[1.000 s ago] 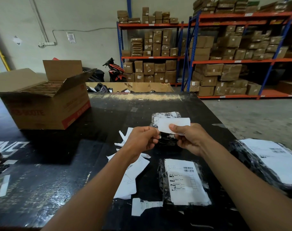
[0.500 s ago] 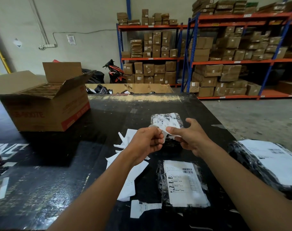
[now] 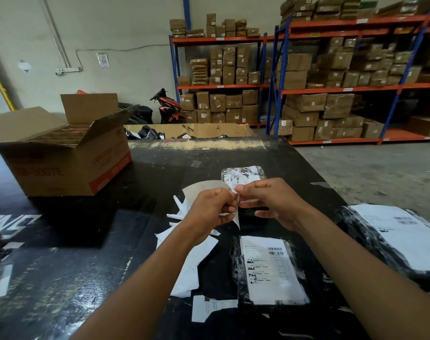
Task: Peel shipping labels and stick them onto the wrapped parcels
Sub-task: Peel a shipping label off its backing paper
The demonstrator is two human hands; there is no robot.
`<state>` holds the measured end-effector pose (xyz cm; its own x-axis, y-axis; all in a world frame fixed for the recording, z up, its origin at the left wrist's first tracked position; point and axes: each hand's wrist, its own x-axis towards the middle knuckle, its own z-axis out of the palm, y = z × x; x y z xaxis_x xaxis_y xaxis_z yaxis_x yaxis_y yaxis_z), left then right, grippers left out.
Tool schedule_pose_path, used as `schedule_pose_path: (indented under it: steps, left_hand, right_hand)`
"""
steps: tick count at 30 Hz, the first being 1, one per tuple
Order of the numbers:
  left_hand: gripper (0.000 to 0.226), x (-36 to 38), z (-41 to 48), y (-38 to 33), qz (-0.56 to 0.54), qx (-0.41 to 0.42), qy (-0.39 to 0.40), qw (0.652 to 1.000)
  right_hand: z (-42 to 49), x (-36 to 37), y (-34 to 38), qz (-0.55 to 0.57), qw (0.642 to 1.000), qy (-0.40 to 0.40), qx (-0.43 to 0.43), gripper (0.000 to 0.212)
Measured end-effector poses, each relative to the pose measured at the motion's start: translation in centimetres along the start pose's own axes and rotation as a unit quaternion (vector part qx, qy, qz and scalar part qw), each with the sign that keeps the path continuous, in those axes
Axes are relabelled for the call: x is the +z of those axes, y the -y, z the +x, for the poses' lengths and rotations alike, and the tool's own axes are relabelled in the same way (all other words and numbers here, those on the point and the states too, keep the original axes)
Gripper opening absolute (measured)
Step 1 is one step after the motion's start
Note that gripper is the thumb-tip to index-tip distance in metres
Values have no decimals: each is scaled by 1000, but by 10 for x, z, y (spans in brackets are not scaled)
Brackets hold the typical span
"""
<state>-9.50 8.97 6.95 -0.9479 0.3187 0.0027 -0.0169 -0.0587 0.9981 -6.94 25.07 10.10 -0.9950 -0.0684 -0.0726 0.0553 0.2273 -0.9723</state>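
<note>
The left grip (image 3: 210, 209) is curled round a shipping label (image 3: 204, 188), thumb and forefinger pinching its edge, while the sheet curls up and away over the knuckles. The right grip (image 3: 270, 202) pinches the same sheet at its corner between thumb and forefinger, with the other fingers loosely bent below. The two meet at the fingertips, raised above the black bench (image 3: 62, 266). Just behind them a small wrapped parcel (image 3: 243, 174) in black film lies on the bench. Nearer the person lies a flat parcel (image 3: 268, 268) with its printed label face up, and a bigger parcel (image 3: 393, 236) rests at the right edge. White paper scraps (image 3: 187, 283) lie beside the left forearm. An open cardboard box (image 3: 69, 158) stands far left.
</note>
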Motion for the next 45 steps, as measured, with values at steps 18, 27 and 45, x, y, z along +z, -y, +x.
schedule_pose_path:
  steps: [18, 27, 45]
  left_hand:
    - [21, 2, -4, -4, 49, 9, -11, 999]
    - [17, -6, -7, -6, 65, 6, -44, 997]
    - [17, -5, -11, -4, 132, 24, -56, 989]
  right_hand:
    - [3, -2, -2, 12, 1000, 1, -11, 21]
    - [2, -6, -6, -46, 996, 13, -71, 10]
    - [3, 3, -11, 59, 998, 14, 15, 18]
